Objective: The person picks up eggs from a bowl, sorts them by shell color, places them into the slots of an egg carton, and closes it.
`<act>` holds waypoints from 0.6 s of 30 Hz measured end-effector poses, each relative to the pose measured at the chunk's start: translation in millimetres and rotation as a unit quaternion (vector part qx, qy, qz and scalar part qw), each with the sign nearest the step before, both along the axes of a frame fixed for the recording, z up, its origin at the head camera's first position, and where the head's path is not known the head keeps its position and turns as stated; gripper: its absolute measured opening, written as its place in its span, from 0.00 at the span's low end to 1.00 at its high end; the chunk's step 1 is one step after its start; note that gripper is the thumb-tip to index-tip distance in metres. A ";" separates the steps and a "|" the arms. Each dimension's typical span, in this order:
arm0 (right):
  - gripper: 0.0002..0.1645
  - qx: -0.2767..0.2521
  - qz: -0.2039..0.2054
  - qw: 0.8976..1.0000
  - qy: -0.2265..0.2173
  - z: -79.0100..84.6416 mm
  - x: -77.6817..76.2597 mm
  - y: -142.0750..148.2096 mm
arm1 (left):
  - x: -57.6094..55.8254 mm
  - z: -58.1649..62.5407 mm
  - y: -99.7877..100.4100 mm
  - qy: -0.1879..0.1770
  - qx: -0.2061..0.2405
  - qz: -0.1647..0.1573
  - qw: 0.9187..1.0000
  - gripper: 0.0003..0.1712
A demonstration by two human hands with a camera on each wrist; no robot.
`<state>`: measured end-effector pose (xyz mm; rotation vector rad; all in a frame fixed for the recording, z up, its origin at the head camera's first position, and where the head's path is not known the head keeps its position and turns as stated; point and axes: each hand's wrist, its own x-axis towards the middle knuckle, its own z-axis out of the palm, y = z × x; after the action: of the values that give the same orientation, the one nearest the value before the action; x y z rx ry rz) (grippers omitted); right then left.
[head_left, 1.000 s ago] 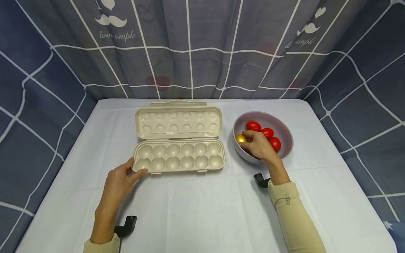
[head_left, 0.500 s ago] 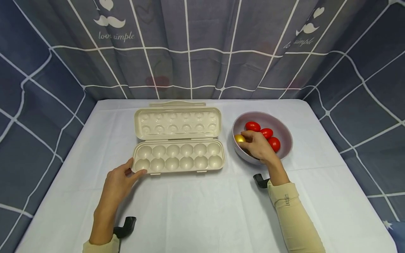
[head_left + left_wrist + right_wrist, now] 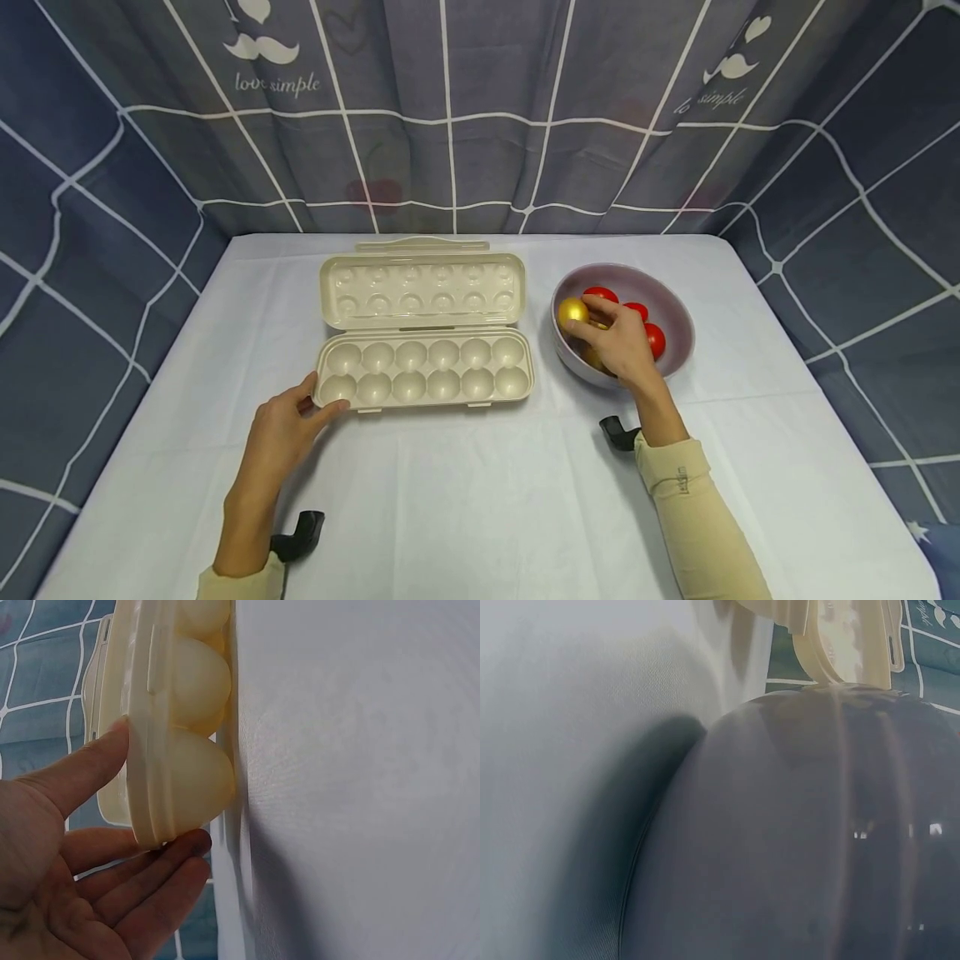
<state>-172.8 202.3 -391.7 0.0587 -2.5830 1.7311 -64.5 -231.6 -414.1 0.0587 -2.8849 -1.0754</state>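
A cream plastic egg carton (image 3: 423,406) lies with its lid laid back, its two rows of cups bare. My left hand (image 3: 281,437) grips its near left corner; in the left wrist view, the thumb (image 3: 101,754) presses the rim and fingertips meet the end. To the right stands a mauve bowl (image 3: 673,312), whose outer wall fills much of the right wrist view. Inside it, my right hand (image 3: 622,340) pinches a shiny gold egg (image 3: 573,312) near the left rim. Red eggs (image 3: 655,340) and more gold ones sit under and beside the hand, partly covered.
A white cloth (image 3: 480,508) covers the table. Dark curtains (image 3: 487,158) with white grid lines enclose the back and both sides. Black curved pieces (image 3: 298,537) stick out at both wrists. The carton lid (image 3: 423,292) stretches toward the back edge.
My right hand has raised the gold egg slightly up from among the others in the bowl, exposing another gold one below. My left hand stays at the carton's corner.
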 end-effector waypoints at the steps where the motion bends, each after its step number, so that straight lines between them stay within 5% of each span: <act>1: 0.35 -0.014 -0.002 1.000 0.003 0.6 0.9 -0.5 | 0.2 0.1 -0.2 0.001 0.000 0.000 1.000 0.43; 11: 0.30 -0.113 -0.019 0.992 0.054 4.6 7.2 -20.8 | 1.6 0.0 0.0 0.000 0.009 0.001 1.000 0.43; 18: 0.29 -0.161 0.023 0.983 0.087 5.7 8.7 -53.6 | 1.1 0.3 1.7 0.000 0.012 0.000 1.000 0.43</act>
<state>-164.1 148.7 -385.9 0.2512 -2.1706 2.0350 -63.4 -229.9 -413.8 0.0594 -2.8730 -1.1090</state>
